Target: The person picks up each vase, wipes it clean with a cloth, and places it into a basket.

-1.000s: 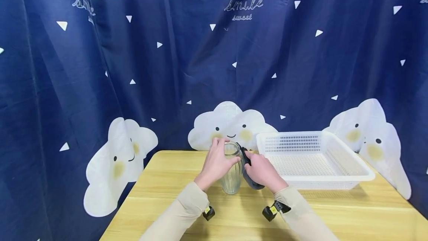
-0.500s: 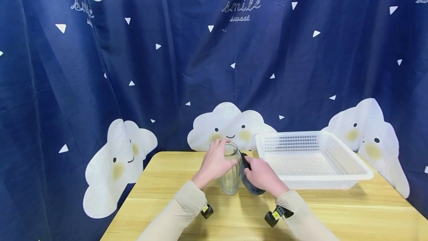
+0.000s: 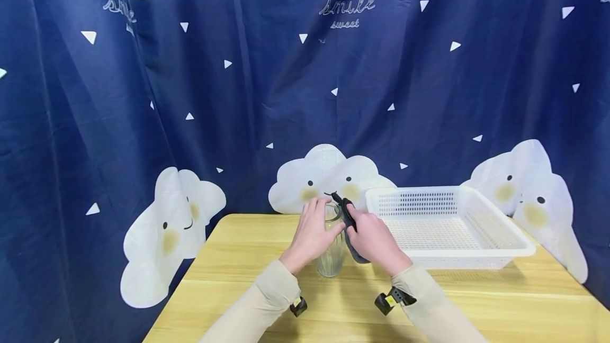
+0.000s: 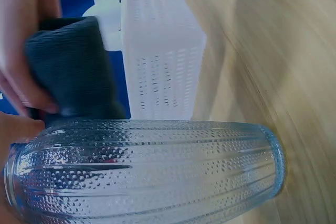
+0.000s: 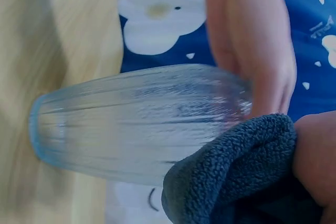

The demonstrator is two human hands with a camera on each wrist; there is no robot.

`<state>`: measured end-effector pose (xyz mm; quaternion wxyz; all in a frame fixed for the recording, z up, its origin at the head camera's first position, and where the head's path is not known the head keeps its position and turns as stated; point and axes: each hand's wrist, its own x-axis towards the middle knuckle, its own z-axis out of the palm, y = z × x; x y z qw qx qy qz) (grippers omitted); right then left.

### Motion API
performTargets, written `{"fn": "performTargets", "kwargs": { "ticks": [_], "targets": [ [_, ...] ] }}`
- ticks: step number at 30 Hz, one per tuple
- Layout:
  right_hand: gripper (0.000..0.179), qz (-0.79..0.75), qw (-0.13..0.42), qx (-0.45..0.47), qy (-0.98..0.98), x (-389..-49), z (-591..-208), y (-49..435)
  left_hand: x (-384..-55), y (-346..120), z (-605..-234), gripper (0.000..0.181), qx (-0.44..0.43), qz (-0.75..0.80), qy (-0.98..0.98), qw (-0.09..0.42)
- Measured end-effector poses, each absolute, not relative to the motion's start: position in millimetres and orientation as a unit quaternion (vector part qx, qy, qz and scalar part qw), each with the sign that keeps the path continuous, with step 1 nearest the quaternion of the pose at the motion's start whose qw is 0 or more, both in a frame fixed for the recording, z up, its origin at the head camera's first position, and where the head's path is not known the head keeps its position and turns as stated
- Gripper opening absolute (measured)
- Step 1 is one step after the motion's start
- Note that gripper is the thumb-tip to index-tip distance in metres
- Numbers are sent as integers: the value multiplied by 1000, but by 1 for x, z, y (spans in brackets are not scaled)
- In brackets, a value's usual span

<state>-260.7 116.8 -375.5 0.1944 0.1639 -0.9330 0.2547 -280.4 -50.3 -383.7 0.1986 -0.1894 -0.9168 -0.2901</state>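
Observation:
A clear ribbed glass vase (image 3: 330, 261) stands upright on the wooden table. Round its upper part, near the mouth, my left hand (image 3: 310, 234) holds it with thumb and fingers; the right wrist view shows that hand (image 5: 260, 40) at the vase's top end. My right hand (image 3: 374, 238) grips a dark grey-blue fleecy cloth (image 5: 226, 166) close against the vase's right side. A thin black end (image 3: 336, 196) sticks up from the bunch above the vase mouth; what it belongs to is unclear. The cloth (image 4: 71, 69) hangs folded in the left wrist view.
A white perforated plastic basket (image 3: 467, 254) sits on the table just right of my right hand. Behind the wooden table (image 3: 243, 258) hangs a navy curtain (image 3: 257, 94) with clouds and triangles. A black camera band (image 3: 393, 298) is on each wrist.
My right hand has raised the cloth a little, and its thin black end now shows above the vase mouth. My left hand keeps its hold on the vase, which stays in place.

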Motion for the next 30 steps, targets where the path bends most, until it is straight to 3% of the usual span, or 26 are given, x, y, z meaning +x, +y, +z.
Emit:
{"fn": "performTargets", "kwargs": {
  "ticks": [14,22,30],
  "targets": [
    [41,207,88,163,-961,-255,-402,111,-278,-55,-384,65,-151,-352,-909,165],
    [50,242,146,153,-947,-255,-377,117,-276,-57,-381,67,-168,-313,-910,212],
    [54,249,208,171,-930,-254,-360,118,-277,-56,-376,68,-185,-319,-911,186]
  ]
}}
